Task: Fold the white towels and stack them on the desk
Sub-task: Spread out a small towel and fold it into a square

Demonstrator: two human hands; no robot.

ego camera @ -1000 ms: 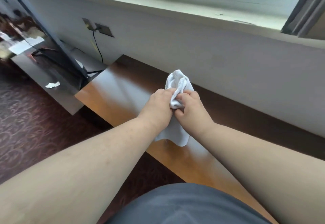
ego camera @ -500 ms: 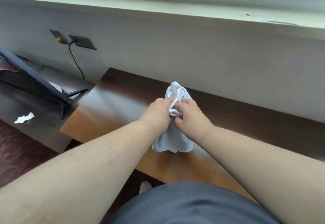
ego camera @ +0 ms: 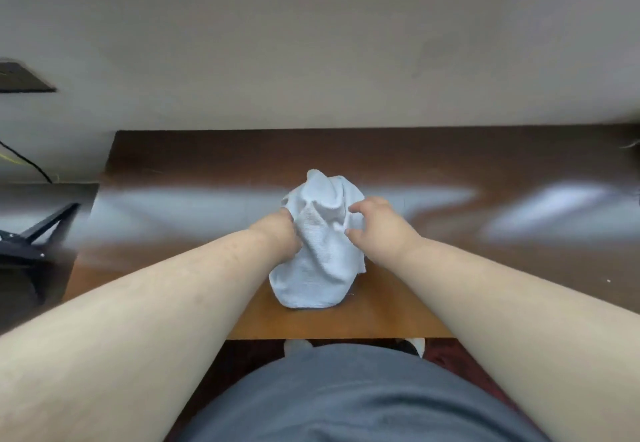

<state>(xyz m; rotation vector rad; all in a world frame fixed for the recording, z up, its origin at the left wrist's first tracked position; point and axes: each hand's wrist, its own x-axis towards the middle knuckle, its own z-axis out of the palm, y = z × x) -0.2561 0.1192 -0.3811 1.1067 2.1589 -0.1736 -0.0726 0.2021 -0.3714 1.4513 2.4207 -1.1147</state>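
**Opening a bunched towel before the first fold**

We hold the white towel (ego camera: 320,251) crumpled above the surface (ego camera: 194,178), near its front edge. Left hand (ego camera: 277,237) and right hand (ego camera: 377,225) pinch it with curled fingers (ego camera: 358,206). We should find two corners, spread them apart, then lay it flat.

light: soft daylight | glare: streaks on desk (ego camera: 207,199) | blur: motion-smeared | edges: wide-angle bowed

Both bare forearms stretched forward; left hand (ego camera: 277,233) and right hand (ego camera: 375,225) gripping bunched white cloth towel (ego camera: 320,261) between them.
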